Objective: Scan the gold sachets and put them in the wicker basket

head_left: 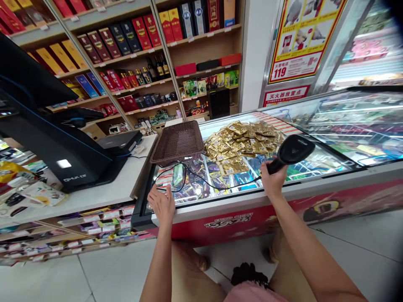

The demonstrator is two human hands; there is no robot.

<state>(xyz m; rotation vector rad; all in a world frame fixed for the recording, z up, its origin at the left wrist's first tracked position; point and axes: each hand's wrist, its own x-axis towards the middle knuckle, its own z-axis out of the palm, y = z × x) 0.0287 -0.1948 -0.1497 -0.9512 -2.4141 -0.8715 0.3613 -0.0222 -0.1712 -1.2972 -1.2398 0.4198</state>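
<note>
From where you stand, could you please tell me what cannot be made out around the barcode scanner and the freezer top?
- Head view: the barcode scanner handle is hidden inside the right hand.
- Its scan window faces away, so it is unseen.
- Print on the gold packets is too small to read.
- Goods under the freezer lid are blurred by glare.
- The left hand shows only its back; contact with the freezer edge is unclear.

Scanner (291,152) blk w/ blk cable (201,178); woven basket (178,142) dk brown at 11 o'clock of gold sachets (242,140); freezer front (252,214) red; POS terminal (47,126) blk.
</note>
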